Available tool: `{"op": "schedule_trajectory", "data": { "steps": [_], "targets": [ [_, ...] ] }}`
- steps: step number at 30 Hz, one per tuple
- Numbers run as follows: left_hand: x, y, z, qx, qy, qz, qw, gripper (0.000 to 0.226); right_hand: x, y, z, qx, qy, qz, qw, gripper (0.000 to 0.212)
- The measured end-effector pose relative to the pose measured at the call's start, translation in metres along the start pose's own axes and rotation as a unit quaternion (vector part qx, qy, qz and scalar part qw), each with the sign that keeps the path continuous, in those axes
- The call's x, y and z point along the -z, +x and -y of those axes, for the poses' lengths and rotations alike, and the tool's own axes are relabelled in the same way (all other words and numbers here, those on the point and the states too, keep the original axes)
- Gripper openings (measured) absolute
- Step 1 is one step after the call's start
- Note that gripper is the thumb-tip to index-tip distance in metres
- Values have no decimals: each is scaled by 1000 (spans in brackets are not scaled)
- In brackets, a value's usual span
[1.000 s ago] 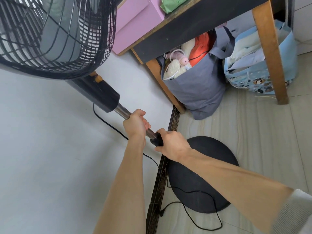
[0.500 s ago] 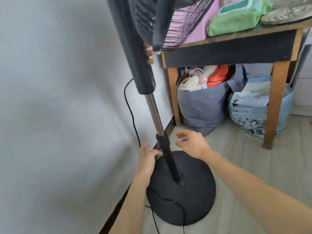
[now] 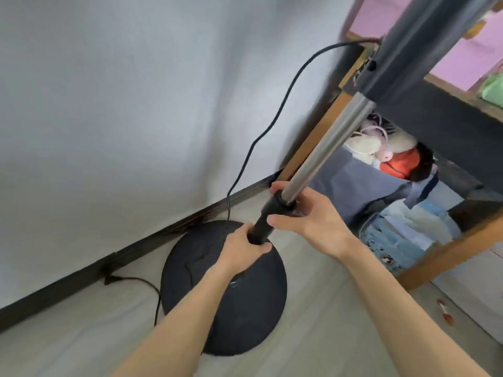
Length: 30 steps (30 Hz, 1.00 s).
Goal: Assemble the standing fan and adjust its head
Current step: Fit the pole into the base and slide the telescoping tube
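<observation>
- The round black fan base point(image 3: 223, 308) stood flat on the pale floor point(image 3: 81, 336), near the dark skirting board point(image 3: 68, 278) of the white wall point(image 3: 122, 104).
- The black lower tube point(image 3: 261, 224) rose from the middle of the base and leaned towards the upper right of the view.
- A black locking collar point(image 3: 279, 205) sat at the top of the lower tube. The silver metal inner pole point(image 3: 326, 148) emerged from this collar.
- The upper end of the silver pole entered the dark grey column housing point(image 3: 402, 50). The fan head was out of view.
- The left hand point(image 3: 245, 246) gripped the lower tube just above the base, with fingers and thumb wrapped round it.
- The right hand point(image 3: 307, 216) held the collar, with fingers curled round its far side and the thumb on the near side.
- The black power cord point(image 3: 272, 118) ran from the housing down in front of the wall to a point behind the base. A further length lay on the floor between the base and the skirting board.
- The wooden bench point(image 3: 441, 126), with a dark front rail, stood to the right of the pole.
- A grey fabric bag point(image 3: 351, 183) holding soft toys and a light blue bag point(image 3: 402, 235) sat under the bench, side by side.
- A pink box point(image 3: 468, 55) and a green packet point(image 3: 492, 88) lay on the bench.
</observation>
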<state>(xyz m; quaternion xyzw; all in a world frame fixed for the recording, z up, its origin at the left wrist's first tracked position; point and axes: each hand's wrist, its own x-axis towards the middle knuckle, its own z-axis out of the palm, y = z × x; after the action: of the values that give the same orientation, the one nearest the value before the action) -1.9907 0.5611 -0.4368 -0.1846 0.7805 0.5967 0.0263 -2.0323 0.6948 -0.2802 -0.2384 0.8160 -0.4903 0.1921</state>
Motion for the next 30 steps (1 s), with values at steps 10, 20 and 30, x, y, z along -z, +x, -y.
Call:
{"op": "schedule_trajectory", "data": {
  "steps": [10, 20, 30],
  "targets": [
    [-24, 10, 7, -9, -15, -85, 996, 13, -74, 35, -12, -18, 65, -341, 938, 24],
    [-18, 4, 6, -67, -49, -42, 996, 22, -29, 4, -16, -19, -31, -113, 993, 42],
    [-14, 9, -27, -146, -64, -84, 984, 14, -10, 1, -12, 6, -44, -51, 998, 47]
  ]
}}
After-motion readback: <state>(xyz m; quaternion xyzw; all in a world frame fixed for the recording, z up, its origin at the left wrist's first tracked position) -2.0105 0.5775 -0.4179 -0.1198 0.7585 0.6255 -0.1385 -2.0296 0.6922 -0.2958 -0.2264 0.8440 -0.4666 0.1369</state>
